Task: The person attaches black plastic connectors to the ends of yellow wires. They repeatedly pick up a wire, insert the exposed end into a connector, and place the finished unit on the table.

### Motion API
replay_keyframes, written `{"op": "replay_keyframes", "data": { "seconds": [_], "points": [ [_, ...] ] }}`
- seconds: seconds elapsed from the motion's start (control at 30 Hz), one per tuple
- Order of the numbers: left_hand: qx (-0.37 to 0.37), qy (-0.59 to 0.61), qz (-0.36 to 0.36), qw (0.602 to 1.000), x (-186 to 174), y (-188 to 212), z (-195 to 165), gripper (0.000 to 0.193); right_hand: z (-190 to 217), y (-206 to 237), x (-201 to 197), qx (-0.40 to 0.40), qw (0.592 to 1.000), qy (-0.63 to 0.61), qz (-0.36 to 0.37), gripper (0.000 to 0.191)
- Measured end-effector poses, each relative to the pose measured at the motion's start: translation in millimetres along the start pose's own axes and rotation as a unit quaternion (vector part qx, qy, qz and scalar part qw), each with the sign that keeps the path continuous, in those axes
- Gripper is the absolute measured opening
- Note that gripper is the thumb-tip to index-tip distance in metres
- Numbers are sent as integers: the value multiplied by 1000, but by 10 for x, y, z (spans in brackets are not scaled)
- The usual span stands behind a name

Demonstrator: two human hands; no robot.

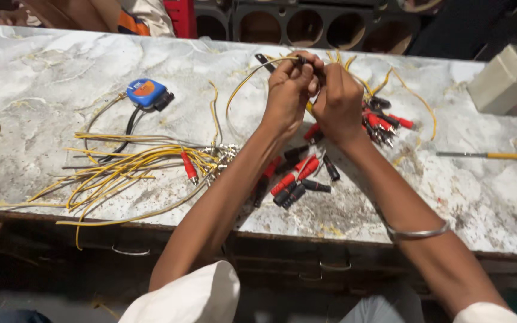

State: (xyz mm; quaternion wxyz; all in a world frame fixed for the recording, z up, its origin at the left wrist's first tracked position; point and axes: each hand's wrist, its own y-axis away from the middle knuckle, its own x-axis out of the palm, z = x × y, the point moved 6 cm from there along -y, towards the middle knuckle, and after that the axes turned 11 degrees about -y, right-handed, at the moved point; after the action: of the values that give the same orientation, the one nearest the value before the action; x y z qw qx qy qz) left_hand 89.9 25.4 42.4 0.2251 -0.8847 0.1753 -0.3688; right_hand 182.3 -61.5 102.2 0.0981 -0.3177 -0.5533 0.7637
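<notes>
- Two hands meet above the marble-patterned bench (61, 54): the left hand (287, 96) and the right hand (337, 101), fingers pinched tight on a yellow wire (243, 84) with a small dark connector end (300, 60).
- Judged from this, the work goes best with the wire end kept short and steady between both thumbs.
- Both grips are narrow, closed on the wire, held up off the bench.
- Below lie red and black plug covers (294, 179); a yellow wire bundle (121, 167) and blue tape measure (146, 93) sit left.

Worn marble-patterned workbench (49, 66); dark round-holed panels (306, 27) behind.
</notes>
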Motion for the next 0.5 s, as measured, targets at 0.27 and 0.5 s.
{"op": "replay_keyframes", "data": {
  "seconds": [0.27,0.5],
  "points": [
    [-71,18,1,997,60,68,-110,12,195,74,-4,-61,998,31,15,15],
    [-91,1,3,996,77,113,-121,14,274,75,-1,7,1000,17,-9,7]
  ]
}}
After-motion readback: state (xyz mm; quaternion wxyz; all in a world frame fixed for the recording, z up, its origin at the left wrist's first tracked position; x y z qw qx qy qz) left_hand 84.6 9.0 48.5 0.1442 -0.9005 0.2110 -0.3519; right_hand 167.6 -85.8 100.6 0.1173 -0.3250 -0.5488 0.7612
